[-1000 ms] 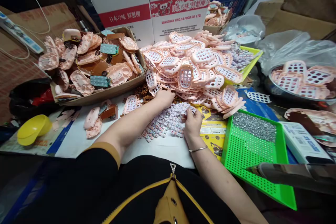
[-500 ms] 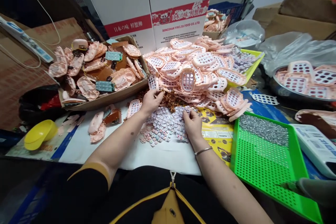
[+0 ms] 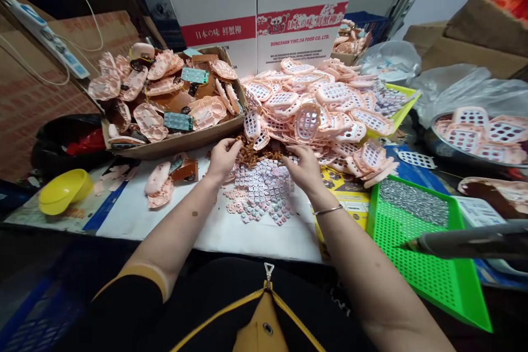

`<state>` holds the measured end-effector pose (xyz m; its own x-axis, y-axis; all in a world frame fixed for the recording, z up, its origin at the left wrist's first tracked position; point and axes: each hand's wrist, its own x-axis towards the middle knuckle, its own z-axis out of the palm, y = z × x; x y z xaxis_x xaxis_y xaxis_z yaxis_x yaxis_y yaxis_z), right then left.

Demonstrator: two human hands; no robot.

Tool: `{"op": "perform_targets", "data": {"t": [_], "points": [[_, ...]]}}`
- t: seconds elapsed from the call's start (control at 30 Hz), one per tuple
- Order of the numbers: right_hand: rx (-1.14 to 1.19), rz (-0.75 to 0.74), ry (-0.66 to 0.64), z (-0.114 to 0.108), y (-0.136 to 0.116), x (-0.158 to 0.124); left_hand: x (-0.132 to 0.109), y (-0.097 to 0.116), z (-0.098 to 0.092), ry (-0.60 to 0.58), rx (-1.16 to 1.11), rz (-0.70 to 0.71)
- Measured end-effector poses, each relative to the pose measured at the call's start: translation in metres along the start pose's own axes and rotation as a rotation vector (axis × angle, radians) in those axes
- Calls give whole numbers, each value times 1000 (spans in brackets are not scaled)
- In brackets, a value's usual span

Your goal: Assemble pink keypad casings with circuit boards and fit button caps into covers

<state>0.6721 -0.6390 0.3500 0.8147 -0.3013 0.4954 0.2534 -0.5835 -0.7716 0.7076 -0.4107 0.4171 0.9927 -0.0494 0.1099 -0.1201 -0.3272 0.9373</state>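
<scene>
My left hand [image 3: 224,158] is at the left edge of a pile of small brown pieces [image 3: 248,155], its thumb and index finger close together; whether anything is between them is too small to tell. My right hand [image 3: 303,168] has its fingers apart at the right side of that pile, with nothing seen in it. Between and below both hands, small printed white key pieces [image 3: 264,187] lie spread on the white sheet [image 3: 256,239]. Just beyond rises a heap of pink plastic shells [image 3: 308,121] with white grids of holes.
A cardboard box [image 3: 177,144] of pink shells and circuit boards stands at the left. The green tray [image 3: 424,264] with metal bits [image 3: 412,201] is at the right, a dark pointed tool [image 3: 462,241] above it. A yellow scoop [image 3: 66,190] lies far left.
My left hand has moved left, away from the shell held near its fingertips before. My right hand has shifted up and its fingers have spread. The camera view has shifted slightly.
</scene>
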Motion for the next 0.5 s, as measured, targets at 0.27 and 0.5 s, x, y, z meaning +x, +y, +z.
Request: {"op": "perform_targets", "data": {"t": [0.27,0.5], "points": [[-170,272,456,-37,6,61,-40,-5,1,-94,380,429],[10,100,500,-39,-3,70,-93,-22,19,-148,252,591]]}}
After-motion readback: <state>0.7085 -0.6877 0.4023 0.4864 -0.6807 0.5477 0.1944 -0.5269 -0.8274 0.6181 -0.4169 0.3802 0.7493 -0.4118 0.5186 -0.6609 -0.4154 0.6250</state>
